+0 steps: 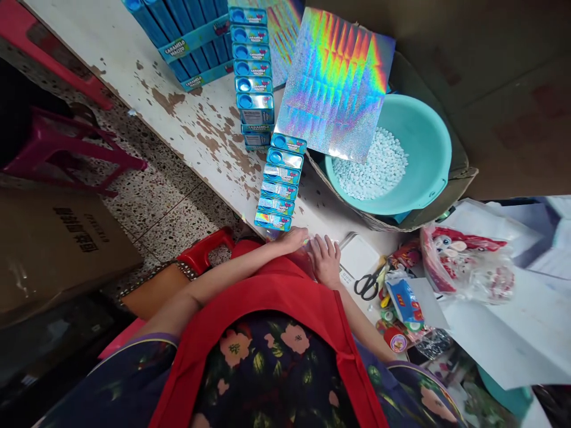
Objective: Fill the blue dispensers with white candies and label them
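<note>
My left hand is at the near end of a row of small blue tins at the table edge. Its fingers are pinched together by a small shiny piece that I cannot make out clearly. Just to the right, my right hand lies with its fingers spread and slightly bent, close to the left fingertips. Several of the nearest tins carry shiny rainbow strips on top. A silvery rainbow sticker sheet leans over the rim of a turquoise basin with white candies inside.
Another row of blue tins and stacked blue display boxes stand farther back. Beside my right hand are a white flat device and black scissors. A plastic bag and papers lie right. Stools and a carton stand left.
</note>
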A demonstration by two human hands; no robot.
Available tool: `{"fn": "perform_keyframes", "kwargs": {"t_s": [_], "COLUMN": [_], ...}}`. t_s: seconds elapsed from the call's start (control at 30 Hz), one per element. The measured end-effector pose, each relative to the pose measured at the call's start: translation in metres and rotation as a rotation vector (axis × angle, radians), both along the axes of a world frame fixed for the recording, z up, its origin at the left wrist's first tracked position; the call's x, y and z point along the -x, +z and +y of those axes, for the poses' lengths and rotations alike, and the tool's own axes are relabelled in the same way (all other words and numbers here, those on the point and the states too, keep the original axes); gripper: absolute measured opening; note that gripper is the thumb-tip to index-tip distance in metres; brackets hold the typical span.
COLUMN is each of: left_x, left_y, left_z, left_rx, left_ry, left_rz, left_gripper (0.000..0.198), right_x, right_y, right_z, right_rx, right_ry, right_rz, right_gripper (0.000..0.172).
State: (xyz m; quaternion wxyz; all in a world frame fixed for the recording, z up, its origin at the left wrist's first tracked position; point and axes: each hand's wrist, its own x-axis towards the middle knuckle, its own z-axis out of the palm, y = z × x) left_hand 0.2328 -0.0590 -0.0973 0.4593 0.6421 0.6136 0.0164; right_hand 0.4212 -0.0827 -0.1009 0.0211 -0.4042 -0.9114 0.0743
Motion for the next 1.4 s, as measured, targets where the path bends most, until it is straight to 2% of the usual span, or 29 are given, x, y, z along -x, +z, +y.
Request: {"fn": "perform_keyframes", "kwargs": {"t_s": [0.13, 0.27, 0.33, 0.4, 0.47, 0.53, 0.57, 0.67, 0.77, 0.87, 0.97, 1.07, 1.2, 1.3, 1.4], "left_x": [-0.001, -0.003, -0.002, 0.000, 0.001, 0.001, 0.001, 0.003, 0.016, 0.044, 0.085, 0.131, 0.172, 0.179, 0.170], "left_y": [-0.001, -0.006, -0.004, 0.004, 0.019, 0.038, 0.049, 0.082, 0.114, 0.137, 0.148, 0.144, 0.121, 0.096, 0.069], "left_z": [0.004, 0.005, 0.002, -0.002, -0.008, -0.013, -0.015, -0.019, -0.018, -0.009, 0.009, 0.031, 0.058, 0.073, 0.080], "left_rx": [0.017, 0.020, 0.002, -0.081, -0.147, -0.104, -0.056, -0.011, -0.126, -0.278, -0.358, -0.431, -0.491, -0.497, -0.516], "left_ry": [0.025, 0.059, 0.074, 0.125, 0.182, 0.205, 0.208, 0.267, 0.297, 0.320, 0.440, 0.525, 0.515, 0.527, 0.635], "left_rz": [-0.015, -0.040, -0.054, -0.187, -0.475, -0.735, -0.776, -0.645, -0.482, -0.379, -0.318, -0.300, -0.327, -0.341, -0.383], "left_gripper": [0.025, 0.026, 0.027, 0.029, 0.033, 0.035, 0.034, 0.022, 0.022, 0.023, 0.022, 0.025, 0.025, 0.020, 0.014], "right_x": [-0.007, -0.012, -0.011, -0.008, -0.003, 0.001, 0.004, 0.011, 0.026, 0.058, 0.104, 0.150, 0.192, 0.205, 0.205], "right_y": [0.003, 0.018, 0.033, 0.053, 0.076, 0.098, 0.108, 0.134, 0.149, 0.154, 0.152, 0.143, 0.121, 0.101, 0.084], "right_z": [-0.002, 0.002, 0.007, 0.015, 0.024, 0.033, 0.037, 0.046, 0.051, 0.062, 0.085, 0.115, 0.145, 0.155, 0.160], "right_rx": [-0.032, 0.052, 0.126, 0.216, 0.336, 0.461, 0.514, 0.604, 0.631, 0.645, 0.549, 0.448, 0.361, 0.256, 0.154], "right_ry": [0.048, 0.048, -0.028, -0.170, -0.320, -0.430, -0.463, -0.501, -0.521, -0.518, -0.440, -0.378, -0.366, -0.358, -0.370], "right_rz": [0.028, 0.119, 0.166, 0.255, 0.379, 0.475, 0.503, 0.546, 0.615, 0.734, 0.819, 0.814, 0.712, 0.657, 0.686], "right_gripper": [0.022, 0.012, 0.012, 0.012, 0.015, 0.019, 0.020, 0.020, 0.020, 0.020, 0.020, 0.019, 0.017, 0.014, 0.010]}}
